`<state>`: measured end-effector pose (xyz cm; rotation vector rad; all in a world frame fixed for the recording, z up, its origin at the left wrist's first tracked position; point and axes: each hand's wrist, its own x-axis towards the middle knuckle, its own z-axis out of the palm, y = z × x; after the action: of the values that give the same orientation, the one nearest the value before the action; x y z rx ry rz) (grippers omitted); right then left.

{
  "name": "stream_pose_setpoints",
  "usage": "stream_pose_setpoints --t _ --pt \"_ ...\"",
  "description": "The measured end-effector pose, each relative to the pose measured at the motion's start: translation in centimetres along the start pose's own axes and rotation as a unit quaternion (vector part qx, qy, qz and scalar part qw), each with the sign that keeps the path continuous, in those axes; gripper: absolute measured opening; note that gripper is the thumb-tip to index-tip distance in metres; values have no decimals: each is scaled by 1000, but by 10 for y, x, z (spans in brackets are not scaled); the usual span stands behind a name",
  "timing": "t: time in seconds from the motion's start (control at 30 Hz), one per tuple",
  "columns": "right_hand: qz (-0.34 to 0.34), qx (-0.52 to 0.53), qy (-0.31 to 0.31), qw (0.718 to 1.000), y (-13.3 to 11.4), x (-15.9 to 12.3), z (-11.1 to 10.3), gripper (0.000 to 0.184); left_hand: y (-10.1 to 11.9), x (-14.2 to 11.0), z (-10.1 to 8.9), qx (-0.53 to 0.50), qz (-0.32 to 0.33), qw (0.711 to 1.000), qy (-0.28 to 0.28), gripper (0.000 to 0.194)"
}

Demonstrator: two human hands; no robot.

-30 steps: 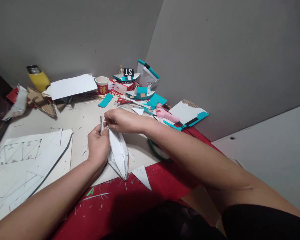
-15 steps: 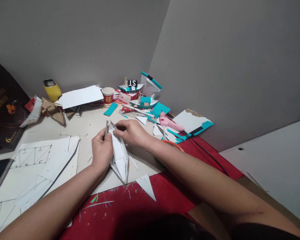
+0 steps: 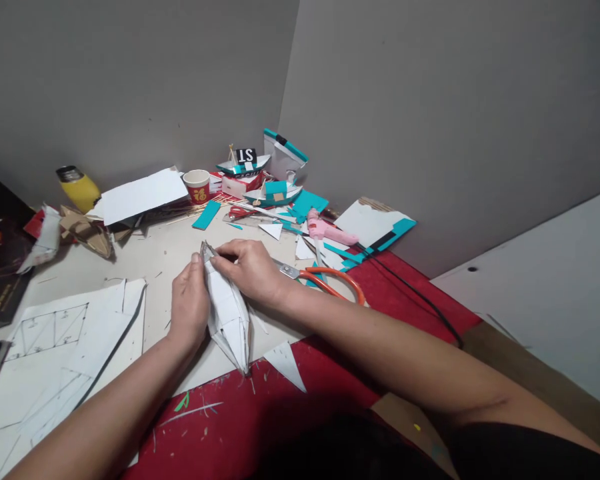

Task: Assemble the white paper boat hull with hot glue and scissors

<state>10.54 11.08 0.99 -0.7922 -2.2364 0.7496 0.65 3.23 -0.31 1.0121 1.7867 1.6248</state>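
A white cardboard model boat [image 3: 229,300], long and pointed at both ends, lies between my hands at the front of the work board. My left hand [image 3: 190,300] wraps its left side, thumb along the edge near the far tip. From the right, my right hand [image 3: 250,270] pinches the boat close to that far tip, thumb on top. Orange-handled scissors [image 3: 325,277] lie beyond my right wrist, partly hidden by it. A white triangular scrap [image 3: 286,365] rests beside the boat's near end.
Two small finished boats, one a teal boat [image 3: 275,193], stand at the back by a red paper cup [image 3: 197,187]. A pink glue gun [image 3: 330,230] with a black cord lies right. Drawn paper templates [image 3: 55,327] cover the left; a yellow bottle [image 3: 79,190] leans at the back.
The view has swung a little to the right. My left thumb now lies straighter along the boat's edge, and more of the orange-handled scissors shows beyond my right arm. Both hands stay on the boat.
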Motion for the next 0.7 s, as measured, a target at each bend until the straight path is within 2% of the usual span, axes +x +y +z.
stream_pose_setpoints --t 0.23,0.37,0.43,0.6,0.7 --pt "11 -26 -2 1000 -2 -3 -2 18 7 0 3 -10 -23 1000 -14 29" --pt "8 -36 7 999 -2 -6 -1 21 6 -1 5 -29 1 999 -20 24" --pt "14 -35 11 999 -2 -6 0 21 4 -1 4 -15 4 1000 -17 25" --pt "24 -19 28 999 -3 -7 -1 23 -6 -3 0 38 -41 998 30 32" --pt "18 -5 37 999 -1 -7 -1 23 -13 -2 0 -4 -27 1000 2 34"
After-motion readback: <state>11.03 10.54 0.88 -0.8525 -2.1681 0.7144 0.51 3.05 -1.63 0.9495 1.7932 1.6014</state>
